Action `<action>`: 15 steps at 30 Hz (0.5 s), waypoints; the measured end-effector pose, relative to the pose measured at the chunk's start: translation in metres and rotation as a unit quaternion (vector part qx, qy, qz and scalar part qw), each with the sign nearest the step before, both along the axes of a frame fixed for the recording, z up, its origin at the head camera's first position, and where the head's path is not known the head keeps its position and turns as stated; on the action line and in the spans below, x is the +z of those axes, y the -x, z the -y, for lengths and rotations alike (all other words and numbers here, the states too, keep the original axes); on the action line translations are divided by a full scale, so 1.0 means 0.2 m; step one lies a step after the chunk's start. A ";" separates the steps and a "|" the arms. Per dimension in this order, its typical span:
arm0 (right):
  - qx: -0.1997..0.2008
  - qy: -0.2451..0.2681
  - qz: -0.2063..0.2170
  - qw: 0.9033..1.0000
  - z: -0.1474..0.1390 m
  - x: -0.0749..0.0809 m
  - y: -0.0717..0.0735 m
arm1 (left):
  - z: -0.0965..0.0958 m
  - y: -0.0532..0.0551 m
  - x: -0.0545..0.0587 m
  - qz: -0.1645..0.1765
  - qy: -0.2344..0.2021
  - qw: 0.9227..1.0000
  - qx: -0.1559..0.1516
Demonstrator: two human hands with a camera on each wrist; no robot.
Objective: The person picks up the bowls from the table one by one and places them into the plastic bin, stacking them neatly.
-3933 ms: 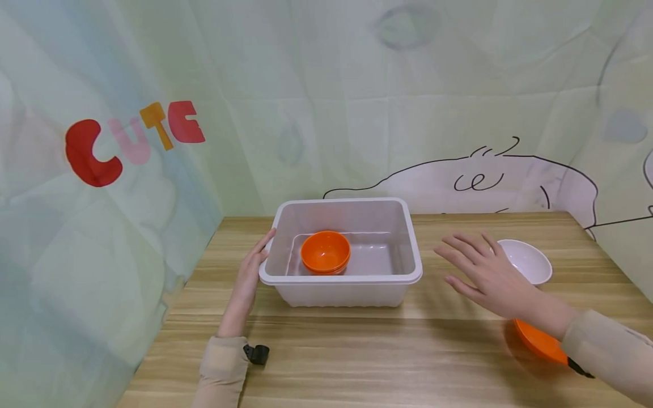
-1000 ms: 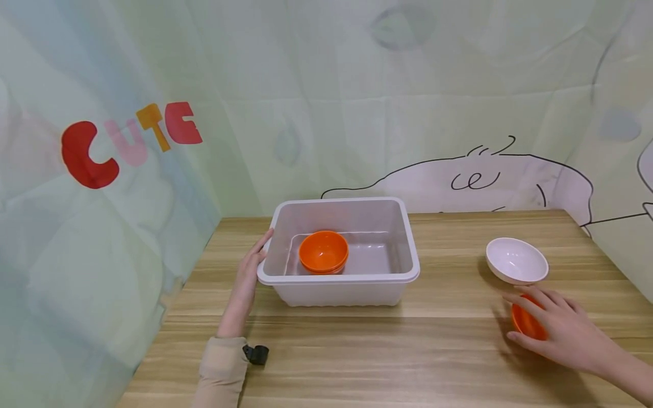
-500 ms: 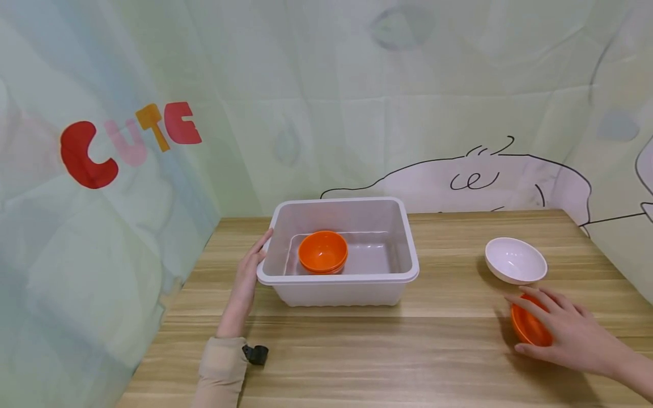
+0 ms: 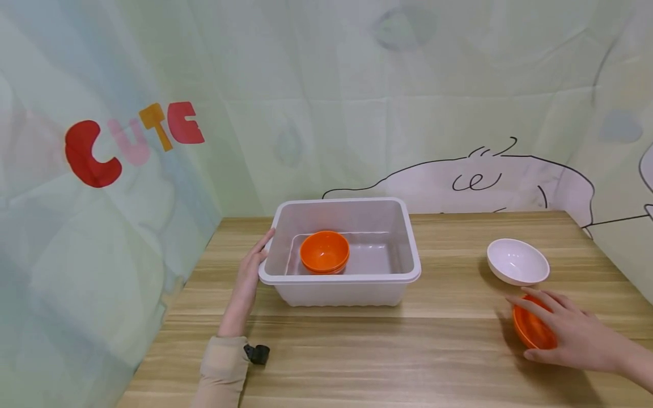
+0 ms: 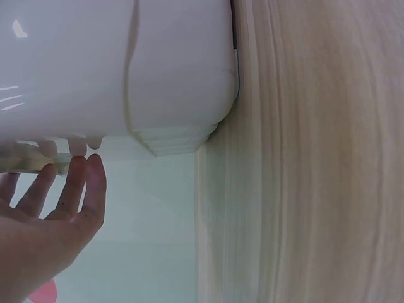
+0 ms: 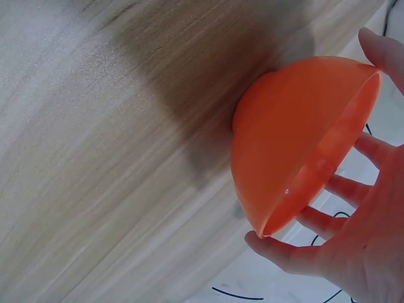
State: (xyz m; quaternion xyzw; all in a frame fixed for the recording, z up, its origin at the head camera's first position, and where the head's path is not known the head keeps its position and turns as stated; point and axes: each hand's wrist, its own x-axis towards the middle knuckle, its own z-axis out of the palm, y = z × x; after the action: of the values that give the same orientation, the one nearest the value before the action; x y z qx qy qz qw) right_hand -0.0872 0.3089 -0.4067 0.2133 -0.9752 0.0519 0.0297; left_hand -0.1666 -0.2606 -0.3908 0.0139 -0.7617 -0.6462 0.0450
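Note:
A light grey plastic bin (image 4: 339,279) stands at the middle of the table. Nested orange bowls (image 4: 325,253) sit inside it, left of centre. My left hand (image 4: 248,269) touches the bin's left side with its fingertips near the rim; the left wrist view shows those fingers (image 5: 74,189) against the glossy outer wall. At the right, my right hand (image 4: 576,334) spans a separate orange bowl (image 4: 530,326), thumb and a fingertip on opposite sides of its rim. In the right wrist view this bowl (image 6: 297,132) is close to the wooden surface; I cannot tell whether it touches.
A white bowl (image 4: 517,262) stands behind the right hand. Wood-grain tabletop (image 4: 331,357) spreads in front of the bin. A printed curtain (image 4: 306,113) hangs along the back and left edges of the table.
My right hand has come from the air left of the white bowl down to the separate orange bowl. Lately its thumb has shifted slightly right along the rim. The left hand and bin stay put.

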 end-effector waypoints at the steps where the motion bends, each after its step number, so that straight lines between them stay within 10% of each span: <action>1: 0.000 0.001 0.001 1.000 0.00 0.00 0.00 | 0.00 0.00 0.00 0.000 0.000 1.000 0.001; 15: -0.016 0.004 0.022 1.000 0.00 0.01 0.01 | 0.00 0.00 0.00 -0.005 0.003 1.000 0.005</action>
State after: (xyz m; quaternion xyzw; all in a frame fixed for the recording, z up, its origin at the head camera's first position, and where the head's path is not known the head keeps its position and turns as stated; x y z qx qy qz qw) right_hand -0.0894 0.3080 -0.4045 0.1965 -0.9786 0.0599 0.0097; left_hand -0.1666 -0.2597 -0.3908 0.0146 -0.7635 -0.6435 0.0517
